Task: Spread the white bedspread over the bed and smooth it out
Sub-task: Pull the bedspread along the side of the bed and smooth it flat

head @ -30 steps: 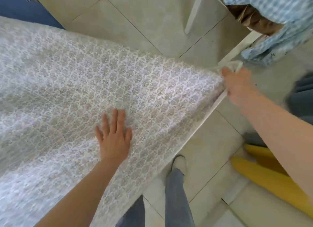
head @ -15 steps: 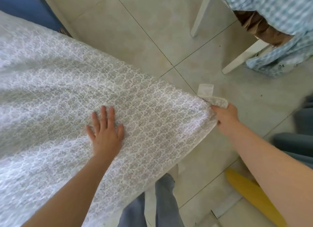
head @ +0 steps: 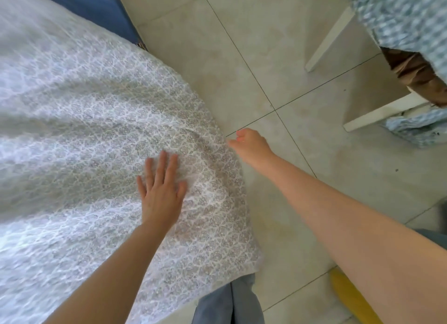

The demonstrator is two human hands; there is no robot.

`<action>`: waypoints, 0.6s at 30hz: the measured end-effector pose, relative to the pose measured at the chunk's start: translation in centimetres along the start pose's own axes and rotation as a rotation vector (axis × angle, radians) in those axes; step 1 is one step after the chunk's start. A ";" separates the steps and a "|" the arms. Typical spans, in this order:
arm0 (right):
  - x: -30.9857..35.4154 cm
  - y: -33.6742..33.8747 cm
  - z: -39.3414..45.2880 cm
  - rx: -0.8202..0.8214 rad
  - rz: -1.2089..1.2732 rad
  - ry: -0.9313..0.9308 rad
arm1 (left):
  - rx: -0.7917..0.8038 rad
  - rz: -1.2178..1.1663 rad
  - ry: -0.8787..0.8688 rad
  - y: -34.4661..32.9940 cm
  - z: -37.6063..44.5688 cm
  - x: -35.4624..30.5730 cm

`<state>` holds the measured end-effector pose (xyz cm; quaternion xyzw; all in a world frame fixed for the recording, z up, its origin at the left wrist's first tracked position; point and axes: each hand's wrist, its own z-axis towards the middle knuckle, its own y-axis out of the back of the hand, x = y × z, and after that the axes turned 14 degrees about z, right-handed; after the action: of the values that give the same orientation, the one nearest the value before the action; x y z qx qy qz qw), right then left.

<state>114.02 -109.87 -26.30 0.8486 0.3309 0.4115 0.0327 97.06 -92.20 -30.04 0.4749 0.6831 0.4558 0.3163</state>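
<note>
The white bedspread (head: 84, 135), printed with a small grey pattern, lies over the bed on the left and drapes over its near corner toward the floor. My left hand (head: 162, 190) rests flat on it with straight, spread fingers, close to that corner. My right hand (head: 251, 147) is just off the bed's corner with curled fingers at the cloth's edge. Folds in the cloth run toward that hand, which pinches the edge. The corner of the bedspread itself is hidden.
A blue sheet (head: 96, 6) shows under the bedspread at the top. A white chair (head: 326, 40) draped with blue checked cloth (head: 406, 14) stands on the tiled floor (head: 278, 57) at the right. A yellow object (head: 353, 299) lies by my jeans-clad legs (head: 232, 299).
My right hand has carried the bedspread's corner down and in toward the bed, so the cloth now drapes over the bed's corner. My left hand has stayed flat on the cloth.
</note>
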 end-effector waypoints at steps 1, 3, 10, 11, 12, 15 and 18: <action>1.5 -1.0 0.5 0.018 0.010 0.015 | 0.005 0.000 0.030 0.1 0.4 1.0; 3.5 -2.7 1.8 0.061 0.033 0.021 | 0.013 0.016 0.043 0.2 0.9 2.8; 8.8 -7.0 8.4 0.128 0.081 0.020 | -0.029 -0.029 0.023 -0.6 0.9 5.3; 9.8 -7.9 9.3 0.179 0.067 0.034 | -0.030 -0.088 0.085 -0.8 1.2 5.7; 10.5 -8.5 9.9 0.207 0.054 0.048 | -0.049 -0.170 0.151 -0.6 1.4 5.8; 12.2 -9.4 11.1 0.163 -0.064 0.123 | -0.131 -0.414 0.404 0.8 2.6 5.7; 13.5 -10.0 11.2 0.096 -0.121 0.370 | -0.200 -0.551 0.705 3.4 5.9 6.3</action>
<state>122.73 -91.74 -27.83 0.7376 0.4011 0.5413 -0.0446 101.15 -83.98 -29.18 0.0585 0.8027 0.5519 0.2183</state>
